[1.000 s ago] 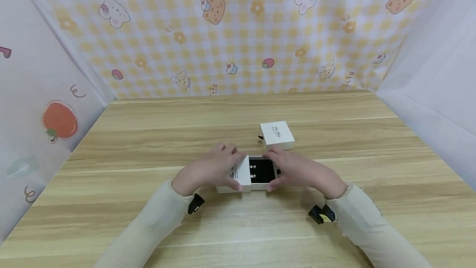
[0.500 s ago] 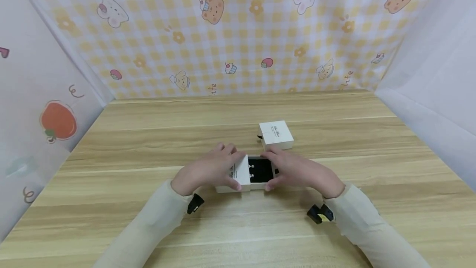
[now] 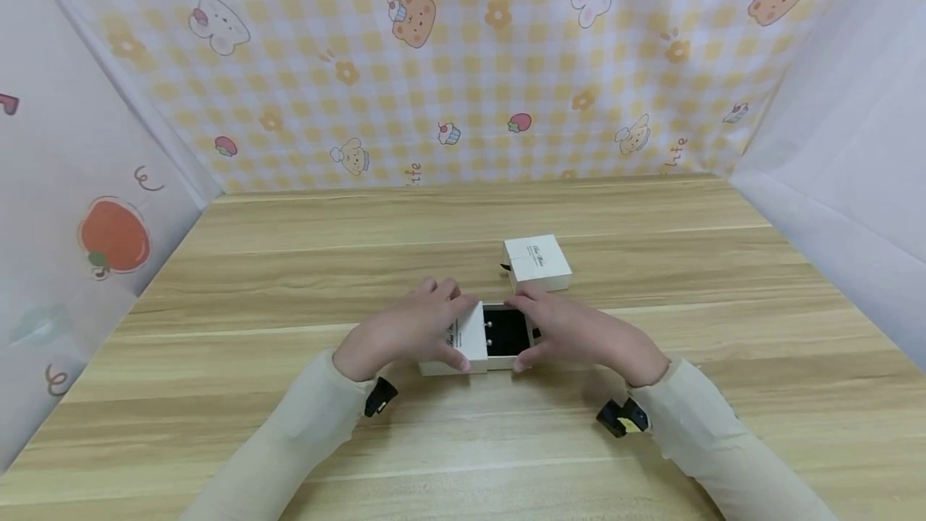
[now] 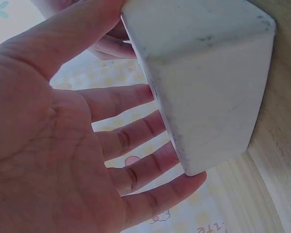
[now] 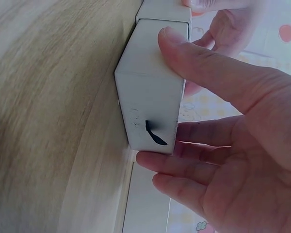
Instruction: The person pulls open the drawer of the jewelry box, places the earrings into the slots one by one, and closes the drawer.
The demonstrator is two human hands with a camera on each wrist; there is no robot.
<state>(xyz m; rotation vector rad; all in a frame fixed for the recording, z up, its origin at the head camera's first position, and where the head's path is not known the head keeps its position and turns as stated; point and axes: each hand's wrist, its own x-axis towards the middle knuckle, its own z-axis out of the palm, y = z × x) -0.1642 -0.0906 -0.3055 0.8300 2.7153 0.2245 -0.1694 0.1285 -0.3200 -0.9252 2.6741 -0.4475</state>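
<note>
A white jewelry box lies on its base between the hands, its drawer (image 3: 502, 363) partly out of the sleeve (image 3: 473, 340) to the right. My left hand (image 3: 405, 332) holds the sleeve across its top, thumb at the near side and fingers at the far side. With thumb and fingers on opposite sides, my right hand (image 3: 579, 332) grips the drawer. Inside the drawer is a black pad (image 3: 512, 332) bearing small pearl-like earrings (image 3: 489, 342) close to the sleeve's edge. A black ribbon tab (image 5: 155, 135) sticks out of the drawer's end in the right wrist view.
Behind the right hand stands a second white box (image 3: 538, 264) with printed lettering and a black tab on its left side. Both rest on a wood-grain table (image 3: 463, 465). A yellow checked cloth (image 3: 463, 63) hangs along the back edge.
The drawer has slid slightly left into the sleeve with my right hand, and the sleeve's edge has come nearer to the earrings. My left hand stays in place on the sleeve.
</note>
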